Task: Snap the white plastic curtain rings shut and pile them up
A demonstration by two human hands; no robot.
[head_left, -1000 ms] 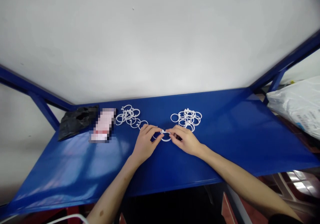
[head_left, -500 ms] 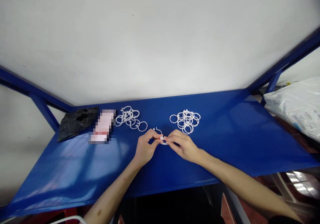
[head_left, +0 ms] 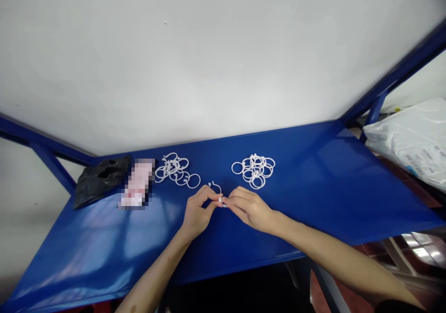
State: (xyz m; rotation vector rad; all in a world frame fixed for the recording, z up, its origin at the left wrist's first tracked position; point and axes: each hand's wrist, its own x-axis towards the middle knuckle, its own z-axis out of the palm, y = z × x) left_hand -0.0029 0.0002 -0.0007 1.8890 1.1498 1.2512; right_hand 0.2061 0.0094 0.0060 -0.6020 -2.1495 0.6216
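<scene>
My left hand (head_left: 197, 211) and my right hand (head_left: 249, 207) meet fingertip to fingertip over the blue shelf (head_left: 313, 196). Both pinch a small white plastic ring (head_left: 216, 188), which sticks up open-ended between them. A pile of white rings (head_left: 174, 169) lies behind my left hand. Another pile of white rings (head_left: 254, 169) lies behind my right hand.
A black plastic bag (head_left: 101, 177) and a pink packet (head_left: 136, 191) lie at the shelf's left. A white wall stands behind. Blue frame posts (head_left: 374, 109) rise at both ends. A white sack (head_left: 414, 141) sits beyond the right end.
Both hands drew back a little toward me with the ring. The ring now stands up between the fingertips instead of lying flat on the shelf.
</scene>
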